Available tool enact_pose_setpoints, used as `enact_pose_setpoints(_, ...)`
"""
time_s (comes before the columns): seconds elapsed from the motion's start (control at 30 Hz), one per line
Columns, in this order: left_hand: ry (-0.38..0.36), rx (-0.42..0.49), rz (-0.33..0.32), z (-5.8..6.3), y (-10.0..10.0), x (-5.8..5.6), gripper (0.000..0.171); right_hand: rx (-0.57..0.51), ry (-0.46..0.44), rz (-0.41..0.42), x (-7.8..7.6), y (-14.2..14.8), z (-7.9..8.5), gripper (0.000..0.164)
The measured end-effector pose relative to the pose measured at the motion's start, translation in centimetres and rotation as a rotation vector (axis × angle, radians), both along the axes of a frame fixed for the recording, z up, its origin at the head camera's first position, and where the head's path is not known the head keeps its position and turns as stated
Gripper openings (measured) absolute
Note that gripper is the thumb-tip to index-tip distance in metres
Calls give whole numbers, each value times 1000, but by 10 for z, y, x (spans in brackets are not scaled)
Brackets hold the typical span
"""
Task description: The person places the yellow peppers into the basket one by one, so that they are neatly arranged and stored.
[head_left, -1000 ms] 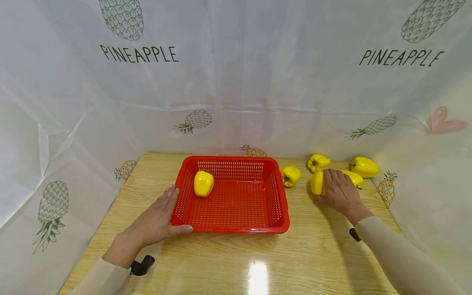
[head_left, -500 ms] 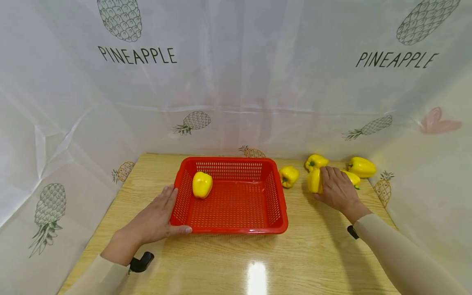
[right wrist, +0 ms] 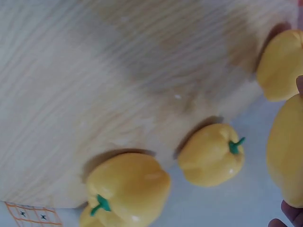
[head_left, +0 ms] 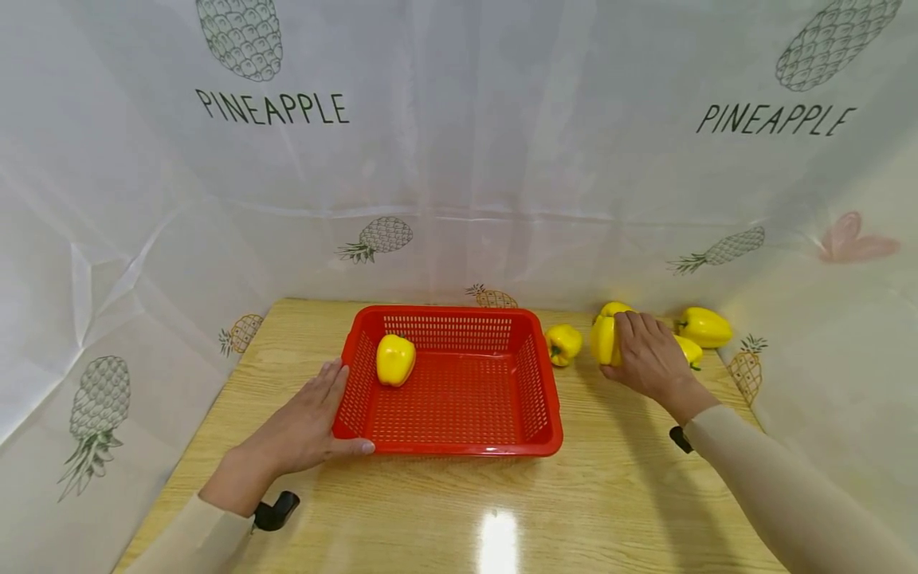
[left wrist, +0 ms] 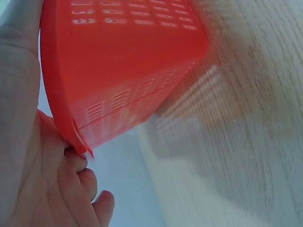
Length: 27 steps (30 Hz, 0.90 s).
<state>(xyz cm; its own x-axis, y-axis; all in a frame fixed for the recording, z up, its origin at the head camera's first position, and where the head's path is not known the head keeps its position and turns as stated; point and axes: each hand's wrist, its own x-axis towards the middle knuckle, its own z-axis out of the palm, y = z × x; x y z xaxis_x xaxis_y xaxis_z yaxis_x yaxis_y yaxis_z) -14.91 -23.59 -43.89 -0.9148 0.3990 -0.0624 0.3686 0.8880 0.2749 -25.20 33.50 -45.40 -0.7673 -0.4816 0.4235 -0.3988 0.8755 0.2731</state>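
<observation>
A red perforated plastic basket stands on the table, with one yellow bell pepper inside at its left. My left hand rests at the basket's front left corner. Its straight fingers lie along the left rim and its thumb on the front rim. To the right of the basket, my right hand grips a yellow bell pepper, fingers over it and thumb below. Part of that pepper is hidden by the hand. More peppers lie around it, including a partly covered pepper beyond the hand.
One loose pepper sits just beside the basket's right wall. Another pepper lies at the far right, and a further pepper behind the held one. A white pineapple-print sheet borders the wooden table at the back and sides.
My right hand has moved slightly up and left with the pepper in its grip, which now covers part of the pepper behind. My left hand and the basket stay in place.
</observation>
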Motion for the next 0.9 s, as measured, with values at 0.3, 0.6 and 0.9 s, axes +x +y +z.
enact_pose_setpoints(0.3, 17, -27, -5, 1, 2, -1, 137, -6, -17, 4, -6, -17, 23, 95)
enact_pose_setpoints(0.6, 41, -59, -8, 2, 2, 0, 138, 5, -23, 31, -15, -49, 53, 91)
enact_pose_setpoints(0.9, 43, -62, -9, 2, 2, 1, 138, 8, -28, 90, -24, -115, 78, 91)
